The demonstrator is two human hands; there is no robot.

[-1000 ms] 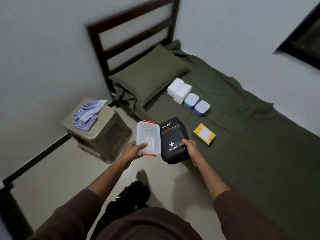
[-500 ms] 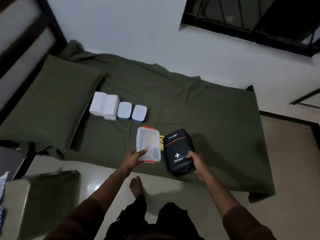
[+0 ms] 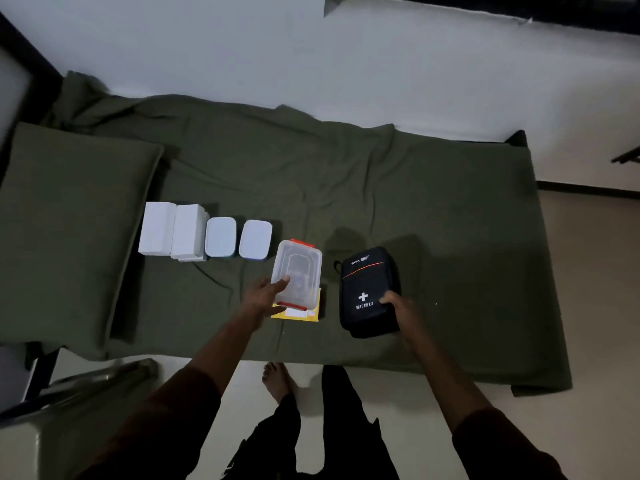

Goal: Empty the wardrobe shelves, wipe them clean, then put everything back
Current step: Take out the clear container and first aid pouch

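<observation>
Nearest the camera, a bare foot (image 3: pixel 277 379) stands on the floor at the bed (image 3: pixel 450 209) edge. Just beyond, the left hand (image 3: pixel 265 296) grips the near end of a clear box (image 3: pixel 298 273) with red clips, thumb on the lid and the other fingers underneath, out of sight. The box hangs low over a yellow packet (image 3: pixel 297 314) lying on the sheet, partly covering it; whether they touch I cannot tell. The right hand (image 3: pixel 398 306) clamps the near corner of a black first aid kit (image 3: pixel 369 292), thumb on top, kit low over or on the bed.

Farther back, two white boxes (image 3: pixel 173 230) and two small lidded tubs (image 3: pixel 237 239) sit in a row near the pillow (image 3: pixel 69 220).

Judged from this, the emptying step is under way. Risks: setting the box down on the packet would leave it rocking and apt to slide; the one-end grip could let it tip; soft bedding may tilt whatever lands near the edge.
</observation>
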